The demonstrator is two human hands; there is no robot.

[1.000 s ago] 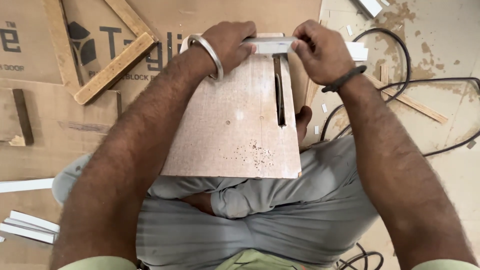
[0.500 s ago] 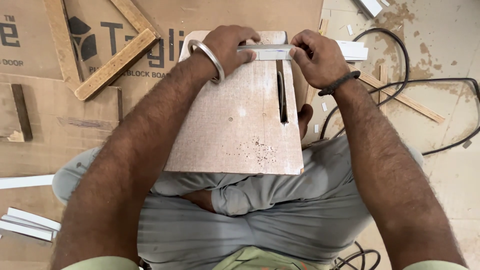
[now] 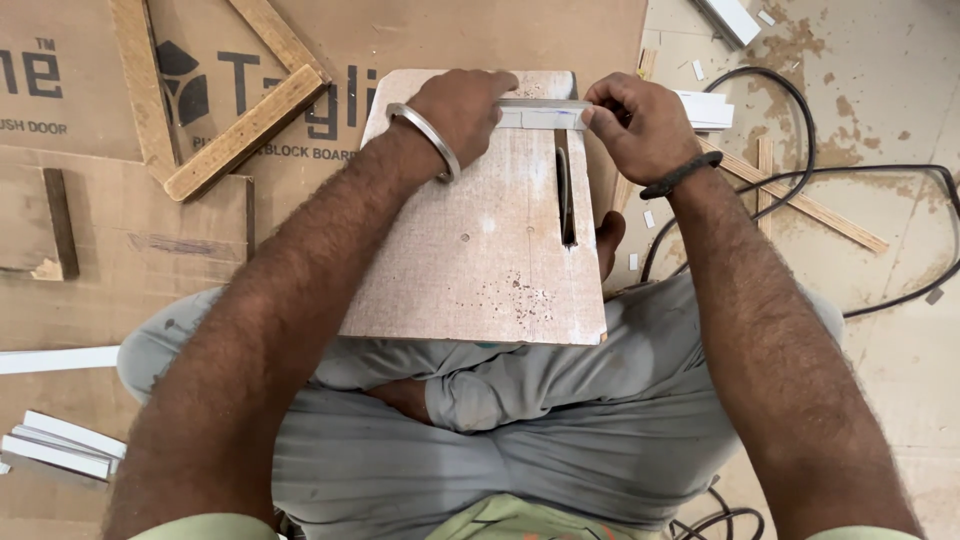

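Shifted little since half a second back: both hands kept at the far edge of the board (image 3: 470,250), the strip (image 3: 545,115) held across the same spot, just beyond the far end of the slot (image 3: 566,195). Left hand (image 3: 462,112) closed over the strip's left part, fingers curled down onto it, a metal bangle (image 3: 425,135) round the wrist. Right hand (image 3: 640,125) pinching the strip's right end between thumb and fingertips, a dark band (image 3: 680,177) at the wrist. Strip pale, narrow, flat and straight, lying crosswise on the board and touching it. Board brownish, smooth-faced, roughly rectangular with rounded far corners, resting on the lap over grey trousers (image 3: 520,440); small dark speckles near its near edge; slot long, thin and dark, running from near the strip toward the lap. Blocking part of the view: both forearms crossing the lower frame, hiding the board's near corners and much of the lap. Left of the board, flattened cardboard (image 3: 90,250) on the floor, with two wooden battens (image 3: 240,135) forming a V on it and a short dark block (image 3: 60,220) further left. White strips (image 3: 60,445) stacked at lower left, another one (image 3: 55,358) lying above them. Right of the board, black cable (image 3: 850,175) looping over a dusty, stained floor (image 3: 880,60), thin wooden slats (image 3: 800,200) crossing under it, and more white pieces (image 3: 705,108) just behind the right hand.
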